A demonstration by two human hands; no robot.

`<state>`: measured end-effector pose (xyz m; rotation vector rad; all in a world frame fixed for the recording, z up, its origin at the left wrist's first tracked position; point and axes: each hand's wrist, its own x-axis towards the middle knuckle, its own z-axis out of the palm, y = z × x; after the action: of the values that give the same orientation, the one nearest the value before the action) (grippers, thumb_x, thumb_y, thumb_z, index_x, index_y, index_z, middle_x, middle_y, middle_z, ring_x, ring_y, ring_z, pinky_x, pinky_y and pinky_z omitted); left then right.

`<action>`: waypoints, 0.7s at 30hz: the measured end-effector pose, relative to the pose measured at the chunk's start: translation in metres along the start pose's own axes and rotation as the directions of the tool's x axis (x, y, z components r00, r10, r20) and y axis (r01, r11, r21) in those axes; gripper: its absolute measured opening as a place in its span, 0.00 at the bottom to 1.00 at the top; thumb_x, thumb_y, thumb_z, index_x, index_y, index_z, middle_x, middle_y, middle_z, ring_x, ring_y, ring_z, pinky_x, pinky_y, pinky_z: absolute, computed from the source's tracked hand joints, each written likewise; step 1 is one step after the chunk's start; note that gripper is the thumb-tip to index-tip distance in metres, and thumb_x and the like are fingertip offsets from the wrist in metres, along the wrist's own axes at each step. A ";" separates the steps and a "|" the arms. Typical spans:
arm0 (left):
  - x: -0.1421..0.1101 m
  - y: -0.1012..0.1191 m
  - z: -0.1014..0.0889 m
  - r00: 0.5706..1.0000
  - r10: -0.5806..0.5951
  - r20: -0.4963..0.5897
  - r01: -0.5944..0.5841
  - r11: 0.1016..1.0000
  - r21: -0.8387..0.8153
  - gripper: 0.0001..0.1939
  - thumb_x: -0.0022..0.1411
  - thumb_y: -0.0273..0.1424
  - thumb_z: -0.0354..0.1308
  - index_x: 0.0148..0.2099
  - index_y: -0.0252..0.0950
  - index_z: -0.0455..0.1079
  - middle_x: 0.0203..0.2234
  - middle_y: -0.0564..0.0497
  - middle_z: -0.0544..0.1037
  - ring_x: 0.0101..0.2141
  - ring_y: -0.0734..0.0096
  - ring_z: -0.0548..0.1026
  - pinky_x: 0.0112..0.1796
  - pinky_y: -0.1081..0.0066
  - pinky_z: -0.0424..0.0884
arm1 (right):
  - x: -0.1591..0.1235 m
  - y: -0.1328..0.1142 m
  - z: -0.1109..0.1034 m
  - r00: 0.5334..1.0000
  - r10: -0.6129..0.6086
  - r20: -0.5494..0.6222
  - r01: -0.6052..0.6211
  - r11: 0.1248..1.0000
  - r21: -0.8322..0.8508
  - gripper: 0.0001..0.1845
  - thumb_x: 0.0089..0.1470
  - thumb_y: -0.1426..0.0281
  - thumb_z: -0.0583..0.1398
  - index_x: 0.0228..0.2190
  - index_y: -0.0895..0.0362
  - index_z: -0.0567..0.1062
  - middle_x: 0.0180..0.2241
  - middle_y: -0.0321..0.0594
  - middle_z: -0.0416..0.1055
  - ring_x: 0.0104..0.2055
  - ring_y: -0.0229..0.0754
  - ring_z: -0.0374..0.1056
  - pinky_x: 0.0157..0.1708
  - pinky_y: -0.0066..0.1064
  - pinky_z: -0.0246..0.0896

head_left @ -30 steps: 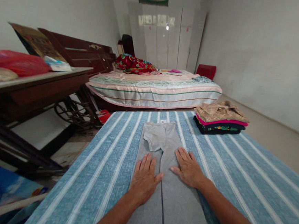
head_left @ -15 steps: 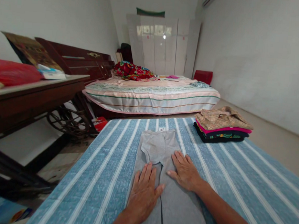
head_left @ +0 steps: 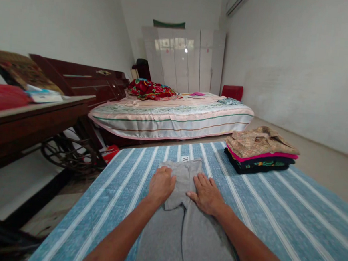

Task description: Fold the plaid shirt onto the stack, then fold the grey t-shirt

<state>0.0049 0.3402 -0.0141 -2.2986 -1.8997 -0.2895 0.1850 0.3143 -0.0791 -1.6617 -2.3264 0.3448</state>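
Grey trousers (head_left: 180,235) lie flat along a blue-and-white striped cloth (head_left: 275,219), waist end away from me. My left hand (head_left: 161,184) rests on the left side of the waist part with its fingers curled down over the fabric edge. My right hand (head_left: 205,192) lies flat and open on the right side of the waist, fingers stretched forward. A loose flap of grey fabric shows between the two hands.
A stack of folded clothes (head_left: 259,150) sits at the cloth's far right. Beyond is a low bed (head_left: 175,116) with a red bundle (head_left: 151,89), and white wardrobes (head_left: 182,60) at the back wall. A dark wooden table (head_left: 30,119) stands on the left.
Both hands have slid forward along the trousers from the legs to the waist end. The left hand's fingers went from flat to curled over the fabric. The view has tilted up.
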 end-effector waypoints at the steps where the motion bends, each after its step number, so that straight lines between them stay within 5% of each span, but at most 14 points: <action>1: 0.014 0.005 -0.001 0.999 0.029 0.014 -0.029 1.000 0.009 0.13 0.63 0.30 0.49 0.44 0.29 0.71 0.43 0.39 0.75 0.47 0.58 0.71 0.49 0.65 0.65 | -0.001 0.000 0.000 1.000 -0.002 -0.001 0.002 1.000 0.008 0.40 0.61 0.48 0.43 0.61 0.67 0.53 0.64 0.55 0.44 0.66 0.54 0.36 0.62 0.50 0.33; 7: 0.098 0.056 0.014 0.976 0.168 0.142 -0.167 0.986 -0.019 0.13 0.61 0.29 0.51 0.46 0.37 0.72 0.45 0.45 0.76 0.48 0.64 0.72 0.48 0.69 0.65 | -0.002 -0.002 -0.003 1.000 0.008 -0.025 -0.006 0.999 0.051 0.40 0.61 0.48 0.43 0.62 0.66 0.53 0.64 0.55 0.44 0.66 0.54 0.36 0.62 0.50 0.31; 11: 0.126 0.085 0.034 0.948 0.228 0.223 -0.222 0.974 -0.051 0.13 0.57 0.27 0.56 0.44 0.39 0.74 0.46 0.47 0.76 0.50 0.63 0.71 0.49 0.69 0.65 | 0.000 -0.001 -0.003 1.000 -0.001 -0.023 0.002 0.997 0.078 0.41 0.61 0.47 0.41 0.61 0.68 0.53 0.64 0.56 0.43 0.66 0.55 0.35 0.62 0.52 0.31; 16: 0.146 0.094 0.045 0.947 0.136 0.290 -0.117 0.990 -0.083 0.06 0.56 0.25 0.58 0.36 0.32 0.74 0.39 0.42 0.78 0.45 0.59 0.74 0.45 0.63 0.68 | 0.002 0.000 -0.003 0.999 0.002 -0.036 0.002 0.995 0.096 0.42 0.61 0.47 0.40 0.61 0.69 0.53 0.64 0.57 0.43 0.66 0.55 0.35 0.62 0.53 0.30; 21: 0.166 0.086 0.048 0.950 0.067 0.306 -0.001 0.977 -0.213 0.10 0.62 0.34 0.57 0.42 0.32 0.71 0.39 0.48 0.75 0.41 0.66 0.74 0.42 0.60 0.71 | 0.003 0.001 -0.002 0.998 0.003 -0.066 0.004 0.995 0.102 0.43 0.60 0.46 0.37 0.61 0.69 0.54 0.63 0.57 0.45 0.66 0.56 0.36 0.62 0.53 0.31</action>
<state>0.1220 0.4937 -0.0201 -2.6503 -2.0556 -0.1333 0.1855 0.3174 -0.0770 -1.6005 -2.2228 0.3950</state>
